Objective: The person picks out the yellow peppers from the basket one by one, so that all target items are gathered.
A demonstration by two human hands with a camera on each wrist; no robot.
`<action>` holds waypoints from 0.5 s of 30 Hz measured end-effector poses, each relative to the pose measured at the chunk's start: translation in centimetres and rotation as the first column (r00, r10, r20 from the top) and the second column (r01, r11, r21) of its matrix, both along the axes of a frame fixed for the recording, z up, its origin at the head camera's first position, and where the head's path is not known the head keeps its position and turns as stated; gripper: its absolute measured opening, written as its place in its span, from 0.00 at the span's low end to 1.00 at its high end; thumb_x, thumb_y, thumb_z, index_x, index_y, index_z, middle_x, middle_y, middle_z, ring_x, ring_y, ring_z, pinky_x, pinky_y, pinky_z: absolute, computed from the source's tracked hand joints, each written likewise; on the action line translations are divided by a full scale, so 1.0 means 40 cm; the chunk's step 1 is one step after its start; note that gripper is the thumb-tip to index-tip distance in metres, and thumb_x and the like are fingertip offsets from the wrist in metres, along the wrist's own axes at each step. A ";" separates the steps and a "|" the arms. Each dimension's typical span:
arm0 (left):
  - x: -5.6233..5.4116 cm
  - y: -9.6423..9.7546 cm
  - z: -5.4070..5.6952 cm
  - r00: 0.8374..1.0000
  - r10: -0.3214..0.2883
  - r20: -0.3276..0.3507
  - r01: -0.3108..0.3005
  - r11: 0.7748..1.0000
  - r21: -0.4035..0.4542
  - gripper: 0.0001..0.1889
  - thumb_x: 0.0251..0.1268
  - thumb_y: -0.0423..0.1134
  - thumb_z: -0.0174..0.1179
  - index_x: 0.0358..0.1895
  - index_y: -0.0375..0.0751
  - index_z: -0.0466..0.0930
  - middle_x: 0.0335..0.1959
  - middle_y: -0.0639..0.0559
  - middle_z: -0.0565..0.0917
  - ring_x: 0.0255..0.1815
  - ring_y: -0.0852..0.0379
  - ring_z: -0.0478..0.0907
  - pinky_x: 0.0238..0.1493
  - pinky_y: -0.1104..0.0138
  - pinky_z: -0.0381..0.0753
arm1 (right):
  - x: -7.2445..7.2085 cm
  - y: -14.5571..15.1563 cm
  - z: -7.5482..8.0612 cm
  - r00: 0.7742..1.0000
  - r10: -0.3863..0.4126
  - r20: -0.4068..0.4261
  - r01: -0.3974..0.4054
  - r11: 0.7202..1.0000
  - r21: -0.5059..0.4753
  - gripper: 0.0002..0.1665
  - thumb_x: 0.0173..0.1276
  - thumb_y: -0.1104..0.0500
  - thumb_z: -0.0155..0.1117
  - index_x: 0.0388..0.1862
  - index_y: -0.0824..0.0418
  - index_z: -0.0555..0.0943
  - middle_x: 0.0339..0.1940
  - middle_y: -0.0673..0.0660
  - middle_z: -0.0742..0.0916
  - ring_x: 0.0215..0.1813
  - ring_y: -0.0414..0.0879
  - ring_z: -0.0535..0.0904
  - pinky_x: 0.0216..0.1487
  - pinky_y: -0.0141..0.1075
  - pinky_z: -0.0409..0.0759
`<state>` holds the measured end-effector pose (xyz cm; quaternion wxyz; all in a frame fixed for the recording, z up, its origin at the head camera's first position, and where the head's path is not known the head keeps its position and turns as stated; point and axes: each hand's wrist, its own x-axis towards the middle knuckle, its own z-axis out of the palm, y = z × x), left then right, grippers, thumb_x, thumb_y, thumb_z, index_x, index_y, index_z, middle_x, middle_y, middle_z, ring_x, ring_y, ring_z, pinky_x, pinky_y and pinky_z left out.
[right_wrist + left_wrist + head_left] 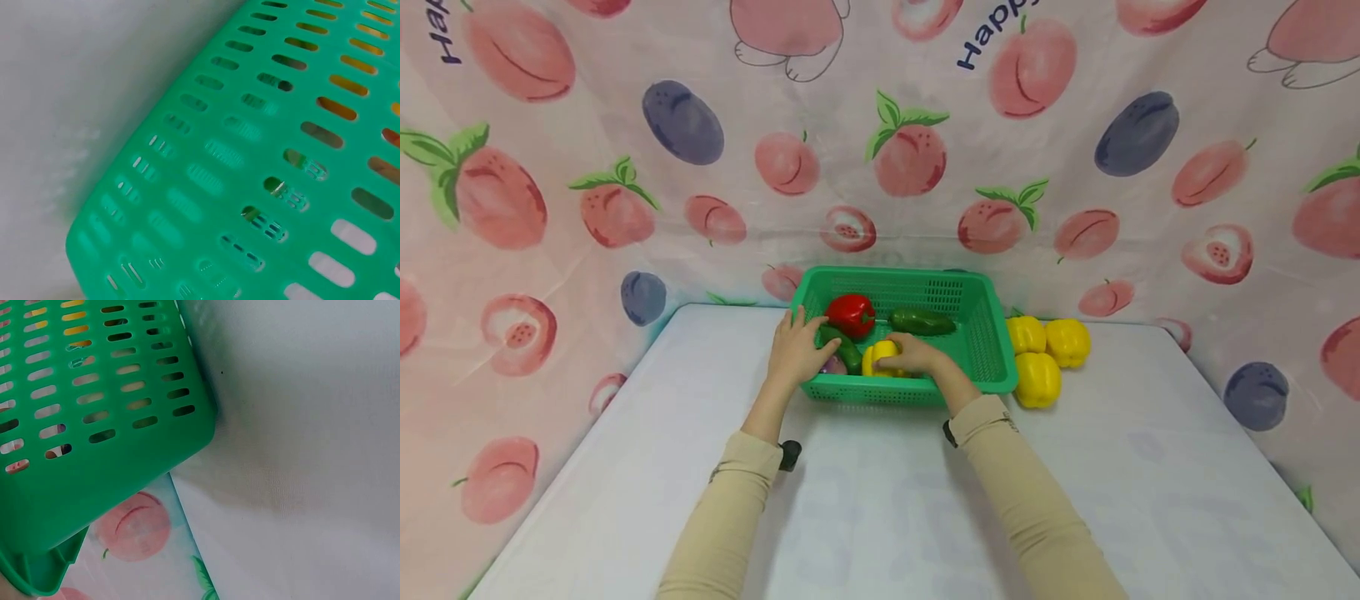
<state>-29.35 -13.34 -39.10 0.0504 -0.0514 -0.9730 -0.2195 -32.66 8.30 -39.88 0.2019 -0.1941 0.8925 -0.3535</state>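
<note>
In the head view a green slotted plastic basket [880, 385] stands at the back of the table. My left hand [797, 352] rests over its left side, fingers spread at the rim and thumb reaching inside. Below that thumb lies a purple item [832, 365], mostly hidden, beside a long green vegetable [848, 354]. My right hand [916, 354] reaches over the front wall and grips a yellow bell pepper [872, 360] inside. Behind are a red bell pepper [850, 316] and a dark green pepper [922, 322]. Both wrist views mostly show the basket's outer wall [156, 440].
Three yellow bell peppers [1037, 380] sit on the white table [880, 483], close against the basket's right side. A fruit-print cloth [850, 108] hangs right behind the table and along its sides.
</note>
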 end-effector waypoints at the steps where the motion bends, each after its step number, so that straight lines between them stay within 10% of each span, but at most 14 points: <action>1: 0.001 0.000 0.000 1.000 0.000 0.003 0.000 1.000 0.001 0.30 0.67 0.54 0.50 0.68 0.42 0.66 0.74 0.31 0.50 0.75 0.32 0.42 0.75 0.45 0.44 | 0.000 0.000 0.000 1.000 0.002 -0.011 -0.002 1.000 -0.006 0.28 0.67 0.55 0.58 0.61 0.68 0.69 0.48 0.64 0.78 0.44 0.49 0.73 0.45 0.36 0.75; 15: 0.005 -0.001 0.001 1.000 0.000 -0.010 0.000 1.000 0.001 0.30 0.67 0.54 0.51 0.67 0.41 0.67 0.74 0.30 0.51 0.75 0.32 0.41 0.75 0.45 0.45 | 0.006 -0.003 0.005 0.994 -0.015 -0.108 0.002 0.993 -0.121 0.27 0.66 0.58 0.61 0.61 0.68 0.68 0.49 0.66 0.77 0.43 0.52 0.74 0.41 0.36 0.77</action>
